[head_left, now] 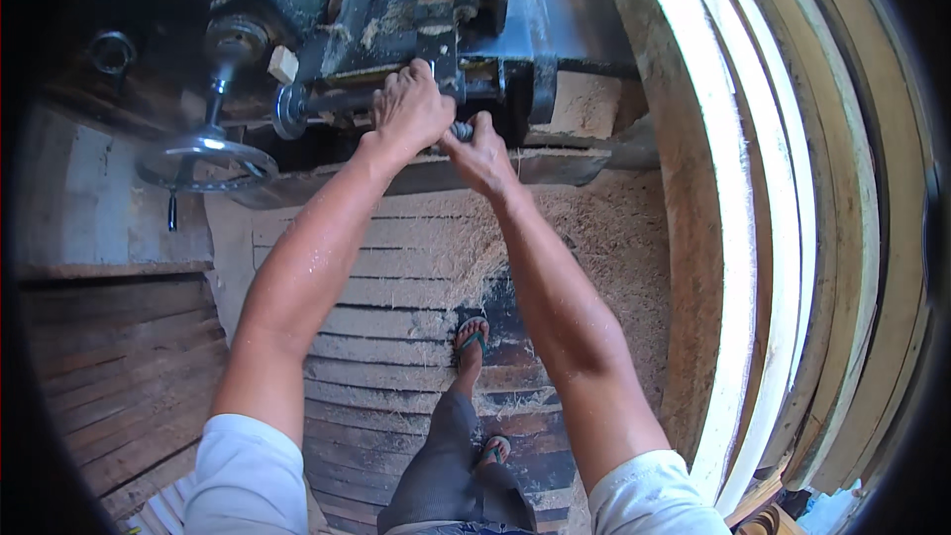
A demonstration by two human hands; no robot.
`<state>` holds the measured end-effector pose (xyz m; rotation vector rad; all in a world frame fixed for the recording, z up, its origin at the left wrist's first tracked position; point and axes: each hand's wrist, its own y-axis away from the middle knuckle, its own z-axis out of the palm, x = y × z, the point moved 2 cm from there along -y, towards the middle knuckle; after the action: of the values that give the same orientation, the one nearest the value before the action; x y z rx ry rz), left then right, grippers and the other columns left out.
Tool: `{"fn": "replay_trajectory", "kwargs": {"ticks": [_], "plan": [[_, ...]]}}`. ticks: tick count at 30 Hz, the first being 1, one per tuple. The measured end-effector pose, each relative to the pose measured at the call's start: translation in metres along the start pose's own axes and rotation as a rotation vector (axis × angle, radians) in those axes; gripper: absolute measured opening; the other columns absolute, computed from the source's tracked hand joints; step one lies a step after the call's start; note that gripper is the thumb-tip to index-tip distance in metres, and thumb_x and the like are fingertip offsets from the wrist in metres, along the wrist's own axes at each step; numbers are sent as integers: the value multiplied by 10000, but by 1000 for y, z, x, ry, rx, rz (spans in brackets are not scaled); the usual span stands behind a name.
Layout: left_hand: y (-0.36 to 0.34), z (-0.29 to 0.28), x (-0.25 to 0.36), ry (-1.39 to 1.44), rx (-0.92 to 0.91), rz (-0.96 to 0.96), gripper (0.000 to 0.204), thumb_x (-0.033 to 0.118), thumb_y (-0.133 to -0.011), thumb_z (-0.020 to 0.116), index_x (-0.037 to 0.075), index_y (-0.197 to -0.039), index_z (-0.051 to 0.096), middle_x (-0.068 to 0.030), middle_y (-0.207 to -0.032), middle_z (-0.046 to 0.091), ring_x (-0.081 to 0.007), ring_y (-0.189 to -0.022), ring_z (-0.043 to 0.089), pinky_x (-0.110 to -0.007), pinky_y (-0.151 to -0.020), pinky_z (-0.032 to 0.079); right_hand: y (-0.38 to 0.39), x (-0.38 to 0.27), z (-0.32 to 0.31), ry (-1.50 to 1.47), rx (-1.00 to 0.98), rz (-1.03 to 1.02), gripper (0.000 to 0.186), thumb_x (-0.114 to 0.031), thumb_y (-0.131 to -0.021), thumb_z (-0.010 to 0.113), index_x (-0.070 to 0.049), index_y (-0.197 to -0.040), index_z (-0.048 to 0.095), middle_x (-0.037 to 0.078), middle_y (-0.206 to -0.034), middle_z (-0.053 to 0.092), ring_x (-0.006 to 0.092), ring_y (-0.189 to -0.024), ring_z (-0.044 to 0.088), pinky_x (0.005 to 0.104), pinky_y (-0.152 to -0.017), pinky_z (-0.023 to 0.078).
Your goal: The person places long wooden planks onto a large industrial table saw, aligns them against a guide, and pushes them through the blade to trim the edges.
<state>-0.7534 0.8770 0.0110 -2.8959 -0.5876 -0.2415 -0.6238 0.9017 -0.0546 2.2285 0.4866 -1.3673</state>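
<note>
My left hand (409,109) is curled at the front of a dark woodworking machine (367,20) dusted with shavings, beside an upright black bracket (436,45); what its fingers hold is mostly hidden. Just right of it and slightly lower, my right hand (480,157) has its thumb and fingers closed round a short grey metal fitting (462,131). A horizontal bar (337,102) with a round end disc (289,111) runs behind my hands. A small wooden block (283,64) sits to their left.
A steel handwheel (208,166) projects at the left, above wooden boards (119,367). Long curved-looking planks (842,218) stand along the right side. My sandalled feet (471,337) are on a slatted wooden floor (367,367) strewn with sawdust and shavings.
</note>
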Motion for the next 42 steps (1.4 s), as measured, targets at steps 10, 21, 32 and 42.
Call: {"fn": "replay_trajectory", "kwargs": {"ticks": [10, 21, 32, 42], "plan": [[-12, -2, 3, -337, 102, 336, 206, 86, -758, 554, -10, -937, 518, -180, -858, 616, -326, -861, 594, -444, -762, 444, -23, 31, 55, -654, 632, 246, 413, -341, -979, 410, 41, -1016, 564, 245, -942, 604, 369, -914, 569, 430, -823, 420], [125, -11, 38, 224, 413, 35, 415, 257, -817, 667, 56, -1150, 521, -154, -1099, 558, -333, -1043, 529, -435, -890, 417, 399, -50, -130, -36, 57, -269, 358, -182, -853, 697, -24, -1167, 635, 179, -1176, 643, 301, -1118, 607, 368, -943, 468], [750, 12, 219, 813, -889, -490, 471, 466, -874, 635, 15, -984, 712, -141, -951, 709, -208, -844, 659, -346, -759, 502, 886, 284, -325, -540, 188, 757, 851, -712, -891, 385, -21, -1383, 458, 141, -1369, 507, 307, -1210, 502, 420, -1018, 393], [1007, -10, 390, 1913, -715, -1026, 814, 725, -904, 291, 86, -1372, 477, -101, -1290, 578, -261, -1102, 605, -436, -966, 469, 894, 220, -219, -820, -181, 549, 739, -526, -783, 621, -20, -1307, 497, 165, -1181, 600, 297, -1057, 587, 414, -949, 438]]}}
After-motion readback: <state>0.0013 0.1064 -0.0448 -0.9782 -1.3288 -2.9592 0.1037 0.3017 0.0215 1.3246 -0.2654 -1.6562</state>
